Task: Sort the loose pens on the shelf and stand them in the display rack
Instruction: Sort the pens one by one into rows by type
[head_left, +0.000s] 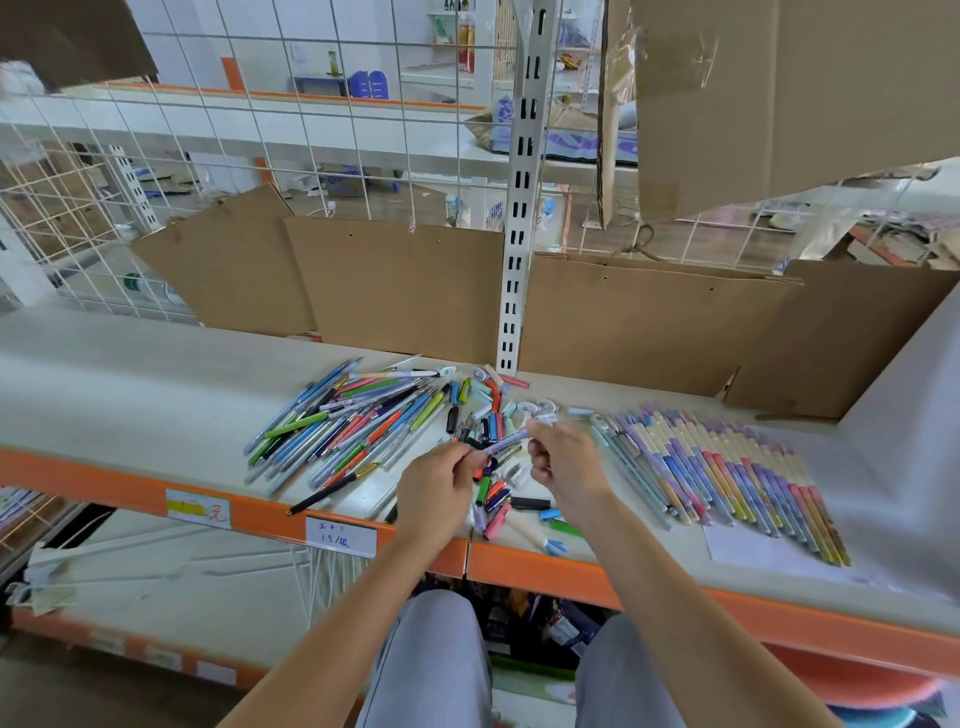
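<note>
Head cam looks down at a pale grey shelf with an orange front rail (156, 395), and the perforated white metal upright post (522, 208) at the back is the handy landmark. Both of the person's hands are out in front of that post, over the shelf's front half. Between them is a short lilac plastic pen (503, 442), held up off the shelf and tilted, higher at its right end. The left hand (441, 488) has its fingers curled round the lower end, and the right hand (563, 467) pinches the upper end with thumb and fingers, so both hands are closed on the same pen.

Left of the post and nearer the rail there's a messy heap of loose long pens in green, blue, red and black (343, 431), lying crisscross. Straight below the post, under and around the hands, sits a scatter of small caps and short pen pieces (498, 499); can't tell which bits are caps and which are barrels. Right of the post there's a tidy row of pastel pens with cream, purple and yellow barrels (727, 473), laid side by side and touching, partly on a white sheet of paper (748, 551). Brown cardboard panels (405, 280) lean along the back on both sides of the post. Two handwritten price labels (340, 538) are stuck on the rail, down left of the post.
</note>
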